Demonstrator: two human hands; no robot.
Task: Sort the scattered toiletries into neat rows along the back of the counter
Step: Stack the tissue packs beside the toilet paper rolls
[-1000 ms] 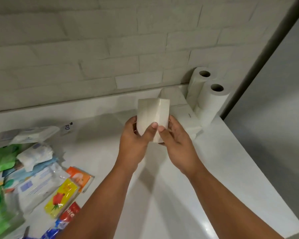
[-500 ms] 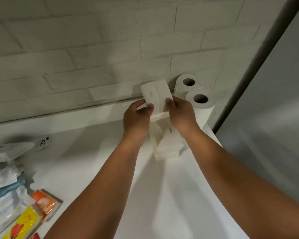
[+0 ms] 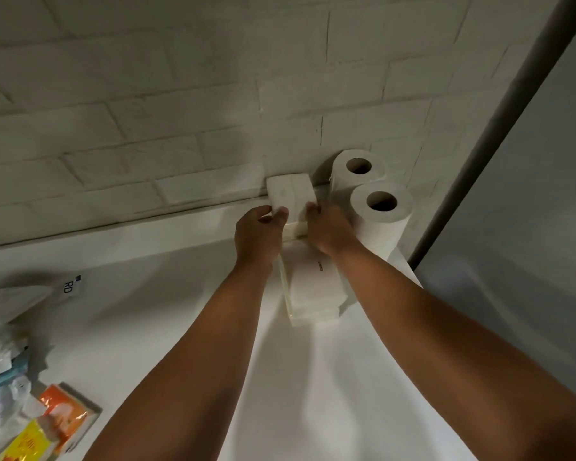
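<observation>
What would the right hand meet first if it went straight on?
The right hand holds a tissue pack; beyond that, probably the brick wall. Paper rolls stand to its right; depth is unclear.

Blocked at back right by two upright paper rolls [image 3: 379, 234] at the brick wall [image 3: 147, 128]. Obstructed just left of them by a stack of tissue packs [image 3: 313, 291] and by one more tissue pack [image 3: 290, 191] gripped at the wall between left hand [image 3: 256, 237] and right hand [image 3: 330, 232]. Crowded at the left edge by a heap of packets [image 3: 10, 377]. Open over bare counter [image 3: 167, 311] between heap and stack, through to the wall. Closed on the right by a grey panel [image 3: 529, 244].
</observation>
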